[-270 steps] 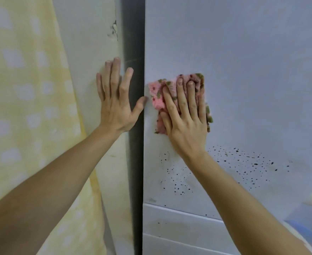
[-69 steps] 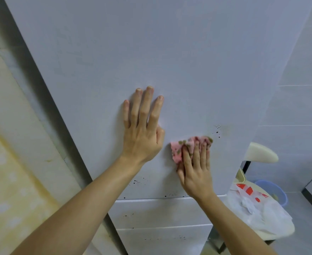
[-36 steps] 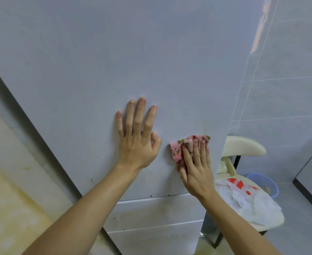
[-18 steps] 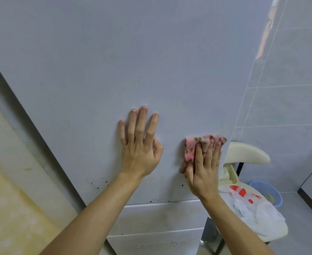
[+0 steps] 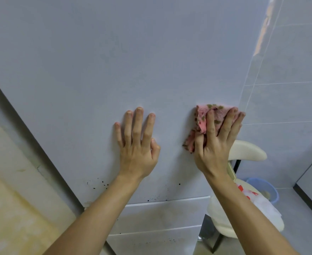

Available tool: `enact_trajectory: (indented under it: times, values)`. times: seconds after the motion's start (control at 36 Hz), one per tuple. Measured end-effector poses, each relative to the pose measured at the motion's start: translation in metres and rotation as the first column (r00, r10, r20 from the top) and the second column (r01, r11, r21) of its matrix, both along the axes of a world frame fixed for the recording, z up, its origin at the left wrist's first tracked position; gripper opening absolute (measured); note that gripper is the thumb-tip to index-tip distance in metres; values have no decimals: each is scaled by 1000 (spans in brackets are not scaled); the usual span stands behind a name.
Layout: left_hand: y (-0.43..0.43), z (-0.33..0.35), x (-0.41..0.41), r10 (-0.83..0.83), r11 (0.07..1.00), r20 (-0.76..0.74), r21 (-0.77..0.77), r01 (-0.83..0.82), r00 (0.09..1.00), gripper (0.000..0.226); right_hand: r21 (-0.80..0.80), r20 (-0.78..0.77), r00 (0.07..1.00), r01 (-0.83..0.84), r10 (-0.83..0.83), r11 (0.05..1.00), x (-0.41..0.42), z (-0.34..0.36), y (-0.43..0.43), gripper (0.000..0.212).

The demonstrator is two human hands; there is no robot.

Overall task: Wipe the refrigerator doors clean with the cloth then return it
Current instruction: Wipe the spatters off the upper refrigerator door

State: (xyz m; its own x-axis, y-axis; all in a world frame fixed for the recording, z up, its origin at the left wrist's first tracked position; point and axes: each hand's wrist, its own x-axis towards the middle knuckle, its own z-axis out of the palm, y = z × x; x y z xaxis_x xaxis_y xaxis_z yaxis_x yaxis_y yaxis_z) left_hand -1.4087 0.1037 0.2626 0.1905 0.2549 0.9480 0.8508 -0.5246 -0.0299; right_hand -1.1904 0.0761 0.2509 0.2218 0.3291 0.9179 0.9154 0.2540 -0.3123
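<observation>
Well, dark specks (image 5: 98, 183) low and left of my left hand (image 5: 136, 144), which lies flat and empty on the refrigerator door (image 5: 114, 61), mean that wiping and the return remain. My right hand (image 5: 214, 150) presses the cloth (image 5: 201, 116) flat with straight fingers at the door's right edge. A chair (image 5: 247, 150) crowds just beyond, with free door above.

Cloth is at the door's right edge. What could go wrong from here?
1. The right hand presses the cloth at the right edge of the refrigerator door, with fingertips reaching past it; another rightward stroke could slip off.
2. Low on the door sit dark specks, below the left hand and the cloth; wiping at this height would likely miss them.
</observation>
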Motion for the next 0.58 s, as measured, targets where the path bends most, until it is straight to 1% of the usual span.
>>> enact_trajectory:
  times: [0.08, 0.22, 0.31, 0.39, 0.44, 0.5, 0.58]
  values:
    - [0, 0, 4, 3, 1000, 20, 7, -3, 1000, 73, -20, 5, 1000, 5, -5, 1000, 1, -20, 0, 63]
    - [1, 0, 4, -7, 1000, 27, 7, 6, 1000, 74, -153, 7, 999, -37, 39, 988, -1, -95, -17, 68]
    - [2, 0, 2, -11, 1000, 15, 8, 11, 1000, 71, -209, 42, 997, -49, 59, 977, 5, -116, -26, 68]
    - [2, 1, 4, -12, 1000, 12, 11, 12, 1000, 72, -204, 38, 998, -33, 42, 978, 4, -97, -27, 65]
    - [1, 1, 7, -9, 1000, 24, 13, 9, 1000, 73, -175, -1, 999, -45, 46, 983, 3, -70, -25, 69]
    - [-1, 2, 10, -15, 1000, 35, 3, 15, 999, 73, -123, -15, 997, -71, 69, 990, 6, -31, -19, 71]
    - [-2, 3, 9, -23, 1000, 36, -1, 23, 999, 73, -2, -13, 997, -73, 73, 997, 13, 35, -5, 65]
